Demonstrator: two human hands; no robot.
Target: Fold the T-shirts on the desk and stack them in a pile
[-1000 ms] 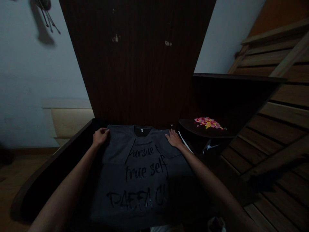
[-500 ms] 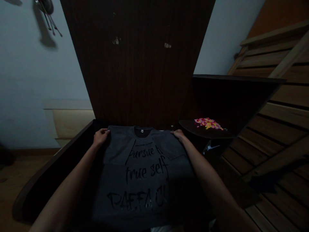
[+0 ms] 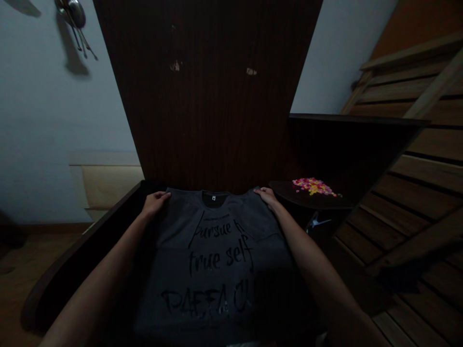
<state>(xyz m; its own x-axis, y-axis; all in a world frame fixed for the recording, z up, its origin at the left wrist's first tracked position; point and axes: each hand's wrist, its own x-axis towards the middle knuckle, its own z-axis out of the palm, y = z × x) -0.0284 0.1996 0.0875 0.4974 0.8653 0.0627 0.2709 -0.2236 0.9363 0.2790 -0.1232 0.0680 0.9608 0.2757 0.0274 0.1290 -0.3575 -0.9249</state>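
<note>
A dark grey T-shirt [image 3: 217, 241] with black lettering lies spread out, its neckline and small white label toward the back. My left hand [image 3: 155, 203] pinches the shirt's far left shoulder corner between thumb and fingers. At the far right shoulder, my right hand [image 3: 266, 196] grips the cloth the same way. The right sleeve is folded inward over the lettering and covers part of it. The lower end of the shirt fades into deep shadow.
A tall dark wooden panel [image 3: 213, 96] rises behind the shirt. To the right, a pile of pink, red and yellow pieces [image 3: 314, 186] rests on a curved shelf [image 3: 289, 195]. Wooden slats [image 3: 415, 178] stand further right; a dark raised edge [image 3: 83, 250] runs along the left.
My right hand has lifted slightly, raising the right shoulder of the shirt. My left hand has shifted a little to the right. Both keep hold of the cloth.
</note>
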